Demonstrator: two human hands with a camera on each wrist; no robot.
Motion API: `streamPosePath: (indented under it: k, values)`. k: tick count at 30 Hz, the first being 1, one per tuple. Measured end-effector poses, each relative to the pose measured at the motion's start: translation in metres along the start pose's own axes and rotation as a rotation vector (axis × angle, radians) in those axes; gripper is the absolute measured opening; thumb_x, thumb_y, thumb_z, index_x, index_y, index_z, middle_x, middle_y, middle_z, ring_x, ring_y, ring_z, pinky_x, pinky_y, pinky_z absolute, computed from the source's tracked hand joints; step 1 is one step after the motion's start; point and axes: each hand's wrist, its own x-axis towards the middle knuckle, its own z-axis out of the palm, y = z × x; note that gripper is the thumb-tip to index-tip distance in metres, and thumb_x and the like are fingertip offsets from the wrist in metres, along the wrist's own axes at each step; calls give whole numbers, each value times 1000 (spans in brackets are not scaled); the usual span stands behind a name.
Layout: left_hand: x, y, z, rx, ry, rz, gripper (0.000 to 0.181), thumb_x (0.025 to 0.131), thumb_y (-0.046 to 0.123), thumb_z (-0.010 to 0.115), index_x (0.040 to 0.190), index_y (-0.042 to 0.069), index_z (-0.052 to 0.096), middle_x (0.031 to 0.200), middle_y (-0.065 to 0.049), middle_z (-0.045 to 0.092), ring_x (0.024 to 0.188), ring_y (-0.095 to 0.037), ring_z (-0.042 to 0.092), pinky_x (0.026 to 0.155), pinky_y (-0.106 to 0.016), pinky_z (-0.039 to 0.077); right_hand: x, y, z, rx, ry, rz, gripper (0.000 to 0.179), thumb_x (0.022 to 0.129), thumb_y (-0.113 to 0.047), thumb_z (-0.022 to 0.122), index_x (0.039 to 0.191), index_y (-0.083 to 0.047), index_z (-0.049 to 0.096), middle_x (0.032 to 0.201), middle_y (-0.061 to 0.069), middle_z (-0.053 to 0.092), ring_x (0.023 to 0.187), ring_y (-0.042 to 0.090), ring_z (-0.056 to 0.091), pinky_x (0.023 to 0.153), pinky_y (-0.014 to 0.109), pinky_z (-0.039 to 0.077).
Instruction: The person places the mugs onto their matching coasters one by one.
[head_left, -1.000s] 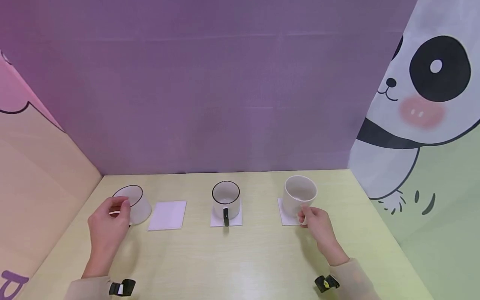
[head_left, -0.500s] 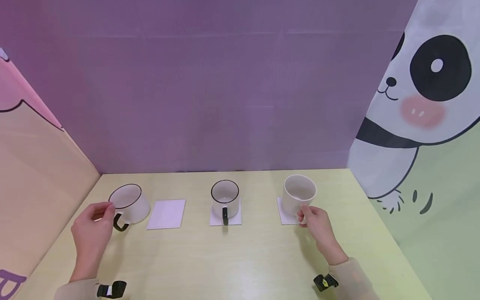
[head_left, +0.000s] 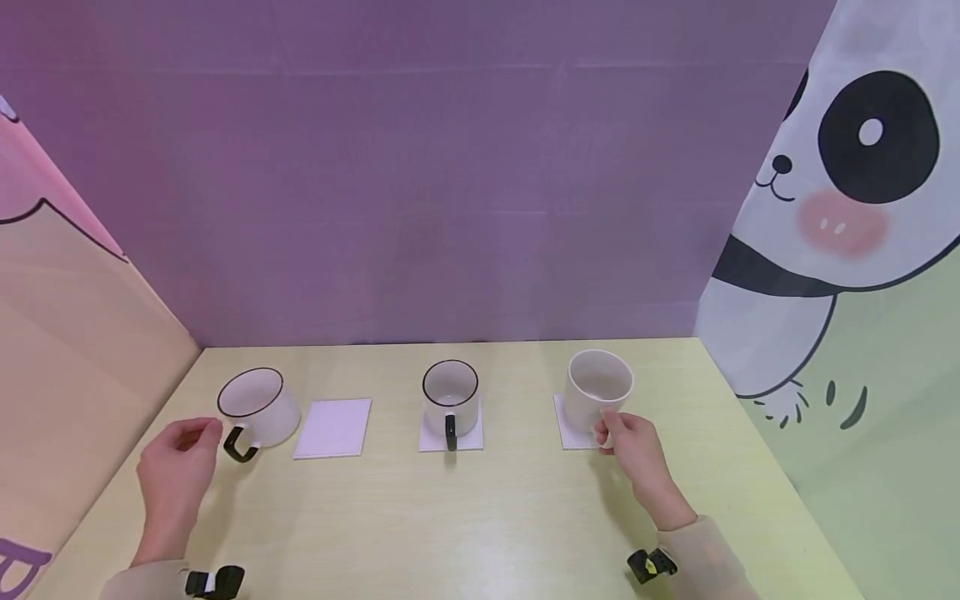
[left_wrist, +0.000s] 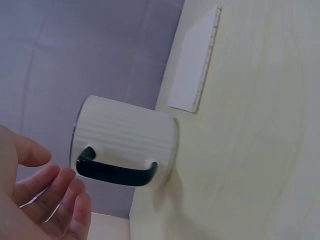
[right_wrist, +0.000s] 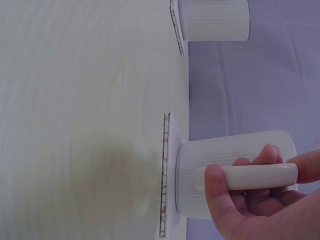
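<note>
A white mug with a black rim and black handle stands on the table at the left. My left hand is just to the left of that mug, holding nothing. In the left wrist view its fingers are loosely curled, thumb apart from them, near the rim and handle. At the right, a plain white mug stands on a square white coaster. My right hand grips its white handle, fingers wrapped through it and the thumb at the top end.
Between the outer mugs, a second black-rimmed mug stands on a coaster, its black handle toward me. A bare coaster lies right of the left mug. A purple cloth backdrop rises behind the table.
My left hand has let go of the left mug and drawn back left and toward me, uncovering its black handle. My right hand keeps its grip in place.
</note>
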Motion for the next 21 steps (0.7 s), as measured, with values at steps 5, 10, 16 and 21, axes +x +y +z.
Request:
streamPosePath:
  k: [5, 10, 16, 21]
  values:
    - [2, -7, 2, 67, -44, -4, 43, 100, 38, 59, 119, 0, 67, 72, 27, 54, 70, 4, 48, 66, -24, 40, 0, 0, -1, 7, 1, 5, 37, 108, -20, 48, 91, 9, 64, 77, 5, 61, 81, 17, 57, 74, 31, 57]
    - [2, -12, 4, 98, -79, -17, 47, 99, 42, 60, 118, 0, 67, 69, 26, 57, 67, 2, 49, 64, -26, 41, 0, 0, -1, 4, 3, 12, 37, 108, -20, 48, 94, 10, 64, 79, 6, 62, 81, 17, 57, 75, 33, 57]
    - [7, -16, 8, 127, -139, -28, 49, 101, 42, 57, 118, -3, 67, 82, 7, 69, 72, -1, 52, 65, -28, 42, 2, 2, 0, -5, 5, 10, 37, 108, -19, 47, 95, 11, 65, 78, 5, 62, 80, 17, 57, 74, 32, 57]
    - [11, -16, 8, 163, -213, 10, 50, 104, 41, 52, 114, -5, 69, 96, -7, 72, 88, -19, 55, 70, -33, 41, 2, 2, 1, -6, 5, 8, 37, 108, -18, 46, 95, 11, 65, 78, 6, 62, 80, 16, 58, 74, 32, 57]
